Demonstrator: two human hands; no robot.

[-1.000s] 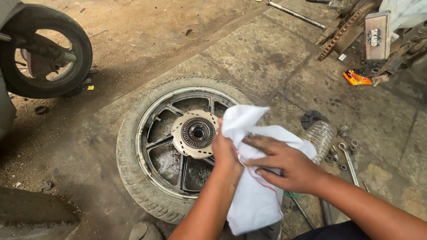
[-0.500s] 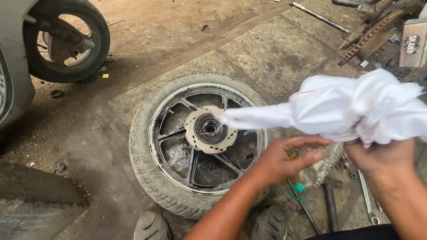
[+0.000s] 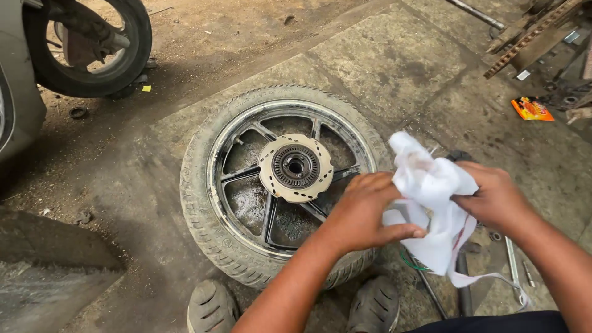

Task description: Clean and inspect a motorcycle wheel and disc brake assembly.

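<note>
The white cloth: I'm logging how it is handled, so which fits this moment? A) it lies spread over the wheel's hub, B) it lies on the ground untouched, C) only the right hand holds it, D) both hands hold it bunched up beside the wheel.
D: the left hand and the right hand both grip the crumpled white cloth, lifted to the right of the wheel, whose brake disc is uncovered.

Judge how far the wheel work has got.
Done: the wheel lies flat on the floor, disc up. In hand: left hand and right hand bunch a white rag beside it. Left: the hollows between the spokes look wet and grimy.
</note>
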